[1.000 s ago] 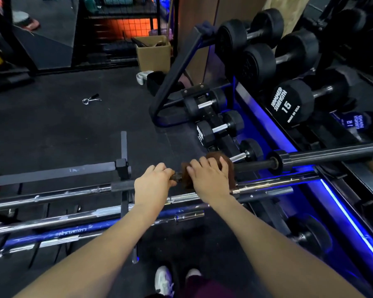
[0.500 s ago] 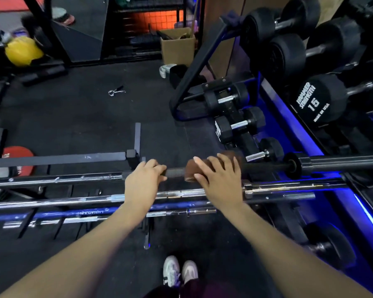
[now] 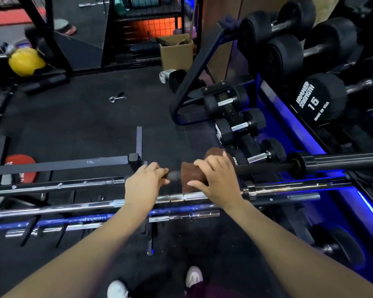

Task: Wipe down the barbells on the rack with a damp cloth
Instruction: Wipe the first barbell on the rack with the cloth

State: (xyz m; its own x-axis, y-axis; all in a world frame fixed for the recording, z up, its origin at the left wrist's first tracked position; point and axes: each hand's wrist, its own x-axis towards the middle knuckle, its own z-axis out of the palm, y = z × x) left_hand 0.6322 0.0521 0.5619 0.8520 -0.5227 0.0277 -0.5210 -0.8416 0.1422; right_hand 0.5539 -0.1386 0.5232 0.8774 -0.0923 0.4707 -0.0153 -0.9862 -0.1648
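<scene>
A person's hands work the black barbell (image 3: 267, 167), the farthest bar on a low floor rack (image 3: 58, 163) in a gym. The left hand (image 3: 143, 181) curls over the bar's shaft and grips it. Just to its right, the right hand (image 3: 215, 179) wraps a brown cloth (image 3: 192, 174) around the same shaft, fingers bent over the top and thumb below. A short bare stretch of shaft shows between the two hands. The barbell's collar and sleeve run off to the right of the cloth. Nearer the person than the black barbell lie a chrome barbell (image 3: 289, 188), then a second chrome bar (image 3: 52, 209) and a blue barbell (image 3: 73, 221).

The risks, as a judgement: the bar may roll or slide in its cradle if the left hand loosens while the cloth is dragged. A loose edge of cloth hangs toward the chrome barbell and could snag on it. Knuckles sit close to that neighbouring bar. Small hex dumbbells (image 3: 243, 125) stand just beyond the black barbell, near enough to be struck if the bar jumps.

Compared with half a second ago, the cloth and right hand sit slightly farther right along the shaft, the gap to the left hand is wider, and the camera has tilted up a little, showing more of the floor beyond.
</scene>
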